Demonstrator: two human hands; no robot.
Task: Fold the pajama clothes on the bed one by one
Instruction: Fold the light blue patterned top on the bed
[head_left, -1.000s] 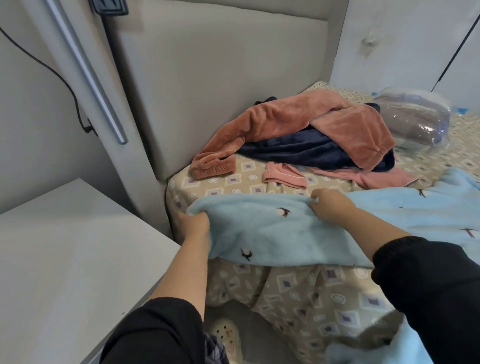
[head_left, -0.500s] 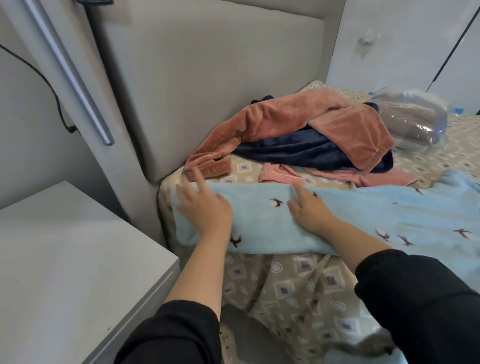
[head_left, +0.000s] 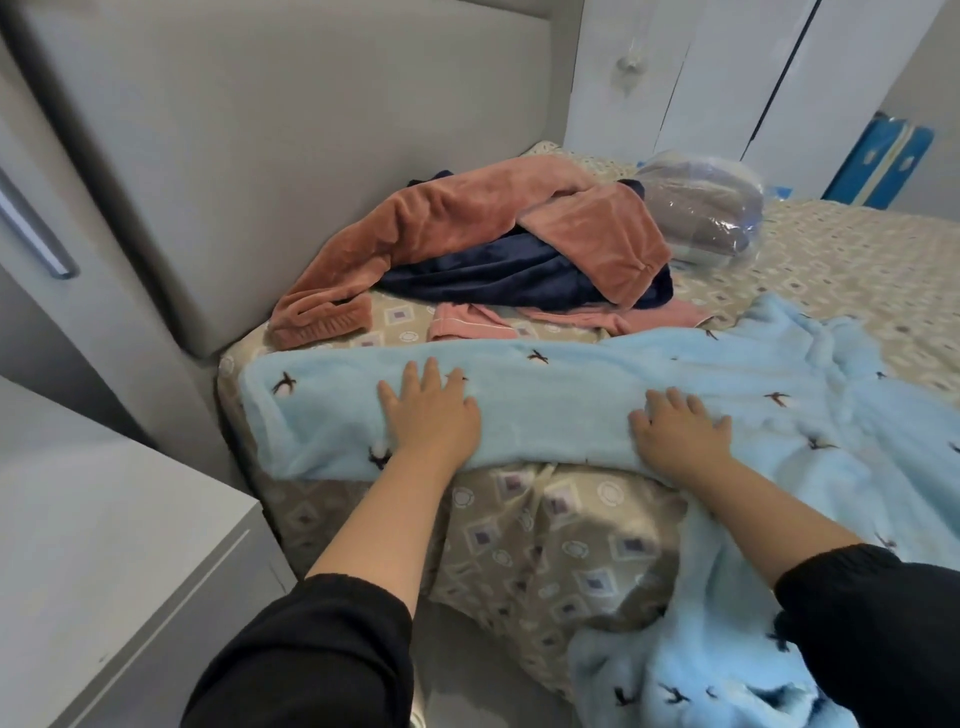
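Now the left hand (head_left: 428, 415) and right hand (head_left: 678, 428) are pressing flat on the blue pajama (head_left: 571, 395), which is lying along the near edge of the bed (head_left: 857, 270) and spilling over it at the right. Their fingers (head_left: 430, 371) are lying straight and apart, with the fleece under them, not gripped. Behind, a clothes heap (head_left: 467, 223) is lying.
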